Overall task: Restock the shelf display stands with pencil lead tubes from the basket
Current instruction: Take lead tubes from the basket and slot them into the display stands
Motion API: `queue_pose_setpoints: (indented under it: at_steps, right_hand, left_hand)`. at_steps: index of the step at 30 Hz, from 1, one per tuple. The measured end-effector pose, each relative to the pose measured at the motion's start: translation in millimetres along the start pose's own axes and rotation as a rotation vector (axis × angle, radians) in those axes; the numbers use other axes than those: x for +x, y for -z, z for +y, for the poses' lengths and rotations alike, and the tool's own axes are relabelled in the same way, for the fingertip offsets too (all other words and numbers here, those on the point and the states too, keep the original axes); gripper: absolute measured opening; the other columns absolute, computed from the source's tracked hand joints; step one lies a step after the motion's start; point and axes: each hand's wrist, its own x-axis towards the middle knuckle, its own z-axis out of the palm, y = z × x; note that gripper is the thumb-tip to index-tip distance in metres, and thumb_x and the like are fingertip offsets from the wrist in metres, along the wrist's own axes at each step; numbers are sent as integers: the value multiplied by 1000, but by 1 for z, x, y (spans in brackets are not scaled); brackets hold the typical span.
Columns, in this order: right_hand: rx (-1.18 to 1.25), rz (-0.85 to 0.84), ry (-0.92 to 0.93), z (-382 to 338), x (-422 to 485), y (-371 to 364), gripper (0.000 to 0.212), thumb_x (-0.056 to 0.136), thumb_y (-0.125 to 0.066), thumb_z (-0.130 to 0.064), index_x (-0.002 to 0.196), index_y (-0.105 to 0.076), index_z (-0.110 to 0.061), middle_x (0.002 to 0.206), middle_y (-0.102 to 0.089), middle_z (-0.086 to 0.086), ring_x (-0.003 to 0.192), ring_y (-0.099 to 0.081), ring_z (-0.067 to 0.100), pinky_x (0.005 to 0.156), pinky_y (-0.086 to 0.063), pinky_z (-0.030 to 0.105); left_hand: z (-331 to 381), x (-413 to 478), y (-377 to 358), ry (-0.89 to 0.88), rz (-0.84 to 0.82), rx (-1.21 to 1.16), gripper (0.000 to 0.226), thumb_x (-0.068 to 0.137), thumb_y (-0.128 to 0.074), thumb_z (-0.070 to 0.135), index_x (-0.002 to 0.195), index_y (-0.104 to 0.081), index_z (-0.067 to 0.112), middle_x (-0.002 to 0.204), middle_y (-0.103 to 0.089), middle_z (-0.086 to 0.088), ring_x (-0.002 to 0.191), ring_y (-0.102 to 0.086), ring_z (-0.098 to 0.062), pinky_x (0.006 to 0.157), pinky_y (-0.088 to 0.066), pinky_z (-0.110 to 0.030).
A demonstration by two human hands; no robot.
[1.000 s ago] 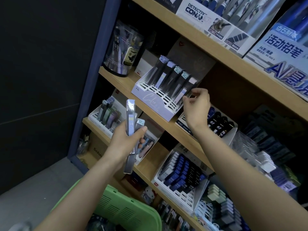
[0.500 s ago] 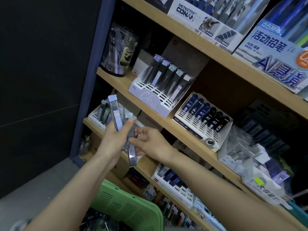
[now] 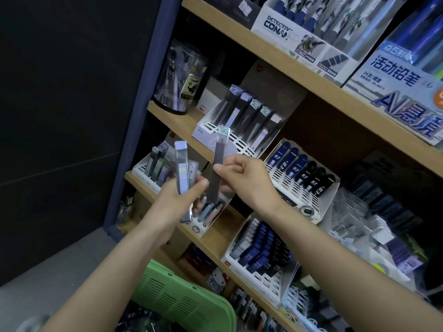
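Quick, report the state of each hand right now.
Left hand: closed, holding a few pale lead tubes.
Right hand: closed, pinching one dark lead tube.

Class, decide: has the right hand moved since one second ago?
Yes. The right hand dropped from the white display stand, down and leftward, and now pinches a dark tube.

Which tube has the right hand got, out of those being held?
The dark grey tube, pinched alone in the right hand. The left hand grips the paler, lavender-capped tubes.

Lead tubes (image 3: 217,173) look glossy plastic, the basket (image 3: 182,300) matt plastic, the shelf (image 3: 182,123) wood.
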Motion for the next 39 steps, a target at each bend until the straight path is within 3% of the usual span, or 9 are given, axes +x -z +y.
queue_pose_setpoints:
  at_steps: [5, 11, 13, 16, 20, 25, 30, 33, 39]
  right_hand:
    - [67, 26, 25, -8, 7, -2, 12, 90, -62, -11, 95, -62, 0, 87, -71, 17, 80, -71, 28, 75, -59, 40]
    - [-131, -58, 45, -17, 12, 7, 13, 88, -65, -13, 75, -62, -13, 58, -62, -8, 59, -62, 5, 61, -51, 19]
    - [-106, 56, 65, -22, 23, 15, 12, 88, -64, -14, 78, -60, -8, 69, -61, 5, 67, -60, 12, 65, -54, 20]
    - [-87, 289, 96, -27, 51, 34, 20, 88, -65, -15, 84, -60, 4, 73, -63, 8, 68, -61, 13, 78, -57, 27]
    - [-131, 483, 88, -22, 85, 47, 18, 88, -66, -18, 86, -62, -1, 82, -70, 14, 74, -69, 17, 81, -57, 36]
    - [-224, 505, 93, -12, 103, 45, 19, 88, -67, -16, 89, -64, 3, 79, -70, 11, 79, -70, 22, 79, -57, 40]
    - [-315, 505, 162, -7, 108, 40, 21, 87, -67, -16, 69, -56, -16, 74, -68, 8, 77, -69, 23, 78, -57, 41]
    - [-383, 527, 204, -4, 108, 40, 16, 87, -67, -17, 76, -62, -7, 75, -67, 9, 77, -68, 25, 77, -56, 41]
    - [-498, 503, 114, 10, 104, 33, 19, 84, -71, -28, 75, -67, -12, 61, -64, -7, 68, -65, 12, 73, -55, 34]
  left_hand:
    - [1, 2, 0, -20, -24, -2, 10, 94, -55, 19, 90, -59, 11, 64, -53, -5, 51, -51, -11, 50, -44, -21]
    - [0, 6, 3, -46, 31, 81, 10, 94, -57, 20, 87, -62, 15, 58, -57, -1, 52, -52, -11, 56, -44, -32]
    - [1, 7, 4, -38, 45, 83, 14, 95, -55, 21, 90, -63, 11, 64, -59, -11, 48, -50, -8, 52, -44, -25]
    - [4, 8, 3, -34, 73, 52, 14, 96, -53, 19, 86, -58, 10, 61, -52, -4, 42, -47, -1, 46, -42, -14]
    - [4, 11, 2, -26, 74, 30, 16, 96, -52, 16, 81, -54, 13, 61, -50, 0, 43, -46, -2, 46, -43, -14]
    - [3, 14, 0, -11, 63, 29, 17, 96, -52, 16, 80, -53, 12, 60, -50, 1, 42, -46, -1, 44, -41, -14]
    - [3, 16, 0, -2, 51, 15, 16, 96, -52, 16, 81, -54, 11, 61, -50, 1, 43, -47, -1, 47, -43, -13]
    - [2, 16, -1, -3, 52, 13, 15, 96, -52, 16, 81, -54, 11, 61, -50, 0, 43, -47, -1, 47, -43, -13]
    - [2, 17, 0, -2, 55, 10, 14, 95, -53, 16, 83, -54, 10, 63, -51, 0, 44, -48, -2, 48, -44, -14]
